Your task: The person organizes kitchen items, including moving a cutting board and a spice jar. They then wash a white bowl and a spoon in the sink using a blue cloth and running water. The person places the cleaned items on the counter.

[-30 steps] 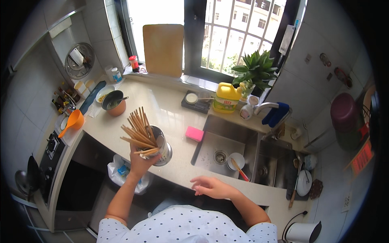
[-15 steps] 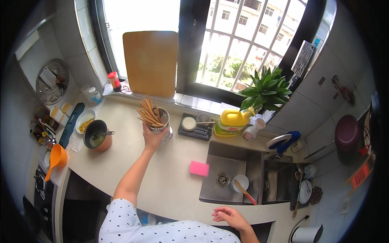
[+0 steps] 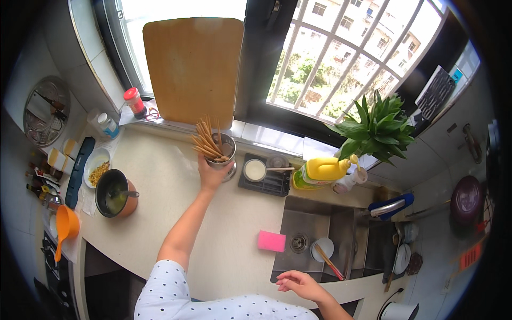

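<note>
My left hand (image 3: pixel 211 175), its arm stretched across the counter, is closed around the near side of a metal chopstick holder (image 3: pixel 228 152). Wooden chopsticks (image 3: pixel 207 140) stick up out of it in a bundle, leaning left. The holder's base is partly hidden by the hand. Near the counter's front edge, my right hand (image 3: pixel 301 285) hovers with loosely bent fingers apart and nothing in them. A pink sponge (image 3: pixel 272 241) lies between the two hands, beside the sink.
The sink (image 3: pixel 290 218) holds a white bowl (image 3: pixel 323 249) with chopsticks. A dark tray (image 3: pixel 261 184), a yellow jug (image 3: pixel 322 172) and a plant (image 3: pixel 376 128) line the back. A cutting board (image 3: pixel 193 69) leans at the window. A pot (image 3: pixel 124 205) stands left.
The whole view has shifted a little as my head moved. My left hand keeps its grasp on the chopstick holder beside the tray, and my right hand stays by the front edge.
</note>
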Demonstrator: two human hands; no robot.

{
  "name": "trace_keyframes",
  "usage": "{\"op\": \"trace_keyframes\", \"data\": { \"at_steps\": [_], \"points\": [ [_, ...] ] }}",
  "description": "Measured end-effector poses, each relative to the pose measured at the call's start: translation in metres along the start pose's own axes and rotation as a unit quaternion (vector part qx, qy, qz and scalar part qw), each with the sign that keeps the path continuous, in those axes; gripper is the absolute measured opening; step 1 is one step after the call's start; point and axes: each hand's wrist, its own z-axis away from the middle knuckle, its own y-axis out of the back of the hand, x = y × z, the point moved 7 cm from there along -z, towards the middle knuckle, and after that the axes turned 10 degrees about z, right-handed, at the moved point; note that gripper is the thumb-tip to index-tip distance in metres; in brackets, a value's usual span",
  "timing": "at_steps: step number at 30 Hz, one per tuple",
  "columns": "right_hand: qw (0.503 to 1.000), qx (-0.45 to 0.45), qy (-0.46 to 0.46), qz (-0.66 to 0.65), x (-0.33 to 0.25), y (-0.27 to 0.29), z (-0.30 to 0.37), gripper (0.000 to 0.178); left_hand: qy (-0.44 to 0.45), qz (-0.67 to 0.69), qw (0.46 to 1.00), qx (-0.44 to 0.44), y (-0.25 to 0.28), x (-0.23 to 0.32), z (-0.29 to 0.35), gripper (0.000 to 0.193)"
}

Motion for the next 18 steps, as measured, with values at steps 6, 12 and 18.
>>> {"op": "trace_keyframes", "data": {
  "at_steps": [6,12,18],
  "points": [
    [0.999,-0.020,-0.019,0.030,-0.011,0.001,-0.027,0.026,0.038,-0.017,0.997,-0.064,-0.003,-0.007,-0.005,0.094],
    [0.998,-0.034,-0.016,0.046,-0.014,-0.004,-0.032,0.026,0.011,-0.030,0.999,-0.035,0.013,0.043,-0.003,0.110],
    [0.995,-0.072,0.012,0.068,-0.008,-0.010,-0.020,0.026,-0.107,-0.130,0.973,-0.160,-0.013,0.094,-0.019,0.081]
  ]
}}
